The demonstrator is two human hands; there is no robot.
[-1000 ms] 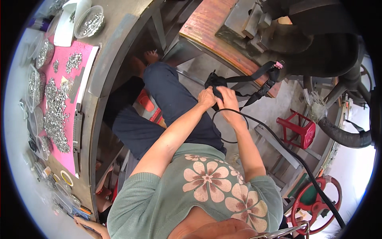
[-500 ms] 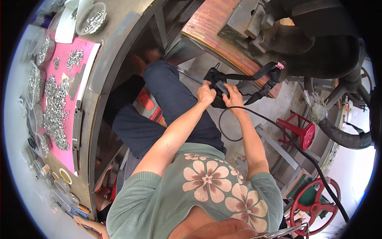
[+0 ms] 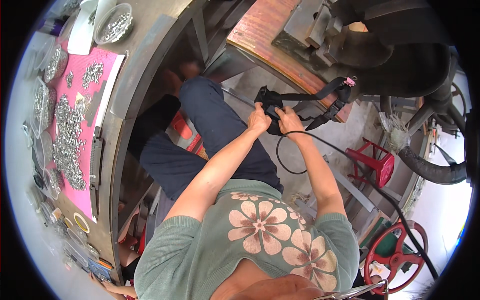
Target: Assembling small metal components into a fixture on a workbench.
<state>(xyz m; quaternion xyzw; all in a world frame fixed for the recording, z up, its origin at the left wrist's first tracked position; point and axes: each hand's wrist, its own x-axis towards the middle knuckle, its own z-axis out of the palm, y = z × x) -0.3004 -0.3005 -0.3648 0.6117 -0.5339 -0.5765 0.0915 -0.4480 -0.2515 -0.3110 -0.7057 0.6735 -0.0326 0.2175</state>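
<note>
Above my knees, both hands are on a black strapped pouch (image 3: 270, 97). My left hand (image 3: 258, 120) grips its near left edge, with the thumb and fingers pressed together. My right hand (image 3: 290, 121) pinches the pouch's right side near its opening; the fingertips are partly hidden. A dark, flat-sided piece shows between the hands, too small to name. From the pouch, a wide black strap (image 3: 312, 96) with a buckle runs right to the bench corner. A black cable (image 3: 345, 153) loops under my right wrist and trails to the lower right.
On the left, a metal table (image 3: 145, 65) carries a pink mat (image 3: 111, 61) with heaps of small metal parts, and plastic tubs (image 3: 114, 24). A wooden-topped bench (image 3: 260, 25) bears a heavy machine (image 3: 400, 70). A red stool (image 3: 384, 169) and red handwheel (image 3: 396, 259) are at right. Another person's hand (image 3: 107, 286) shows lower left.
My right hand's fingers have drawn in toward the pouch's opening and curled. The left hand has barely moved. At lower left, the other person's hand has shifted downward.
</note>
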